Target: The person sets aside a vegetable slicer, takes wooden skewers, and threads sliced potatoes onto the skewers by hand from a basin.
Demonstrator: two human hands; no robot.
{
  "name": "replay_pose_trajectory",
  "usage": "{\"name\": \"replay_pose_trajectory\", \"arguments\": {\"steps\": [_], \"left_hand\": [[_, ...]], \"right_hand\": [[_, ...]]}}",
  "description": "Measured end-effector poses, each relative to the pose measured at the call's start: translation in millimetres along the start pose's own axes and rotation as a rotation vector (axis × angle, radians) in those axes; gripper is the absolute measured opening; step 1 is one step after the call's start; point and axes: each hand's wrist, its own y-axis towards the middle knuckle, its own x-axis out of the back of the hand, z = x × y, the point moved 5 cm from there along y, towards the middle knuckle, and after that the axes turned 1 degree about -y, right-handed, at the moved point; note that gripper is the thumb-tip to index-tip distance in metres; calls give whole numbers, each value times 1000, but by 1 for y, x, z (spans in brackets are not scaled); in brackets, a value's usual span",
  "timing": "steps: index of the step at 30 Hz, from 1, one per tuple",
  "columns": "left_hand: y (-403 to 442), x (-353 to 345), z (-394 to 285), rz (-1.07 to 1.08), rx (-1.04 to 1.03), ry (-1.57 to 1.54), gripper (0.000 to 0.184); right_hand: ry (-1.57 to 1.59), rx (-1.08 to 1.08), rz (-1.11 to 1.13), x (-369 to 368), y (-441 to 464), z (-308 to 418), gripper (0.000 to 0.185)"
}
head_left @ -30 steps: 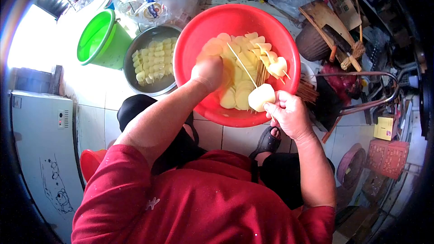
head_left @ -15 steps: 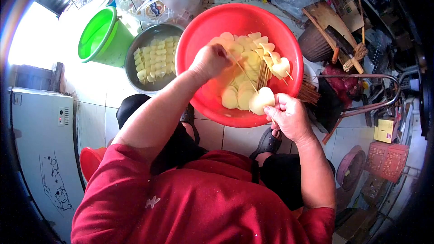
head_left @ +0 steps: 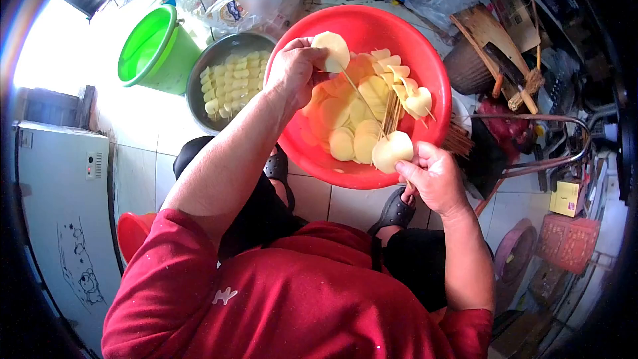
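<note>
My left hand (head_left: 298, 72) pinches a round, pale yellow potato slice (head_left: 331, 52) at the far tip of a thin wooden skewer (head_left: 361, 98). Near the other end, another potato slice (head_left: 392, 152) is threaded on that skewer, and my right hand (head_left: 435, 176) grips it there, thumb against the slice. Both hands are over the red basin (head_left: 311, 158). Loose slices (head_left: 341, 143) lie in it, along with a bundle of bare skewers (head_left: 392, 113). Skewered slices (head_left: 417, 101) rest against its right side.
A metal bowl (head_left: 194, 103) of skewered slices stands left of the basin, beside a green bucket (head_left: 169, 60). More sticks (head_left: 460, 138) lie at the basin's right, near a metal-framed chair (head_left: 545, 119). A white cabinet (head_left: 63, 213) stands at far left.
My left hand has brought a potato slice up to the skewer's far tip. My right hand has shifted slightly right with the skewer and its threaded slice.
</note>
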Motion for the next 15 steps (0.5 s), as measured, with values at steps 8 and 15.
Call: {"name": "replay_pose_trajectory", "arguments": {"steps": [8,15], "left_hand": [[-2,-2,-2,-20,-52,-31,14],[-7,-9,6,105,-50,62,9]], "right_hand": [[-25,6,-2,1,1,-2,8],[-13,13,-18,4,-1,-3,7]]}}
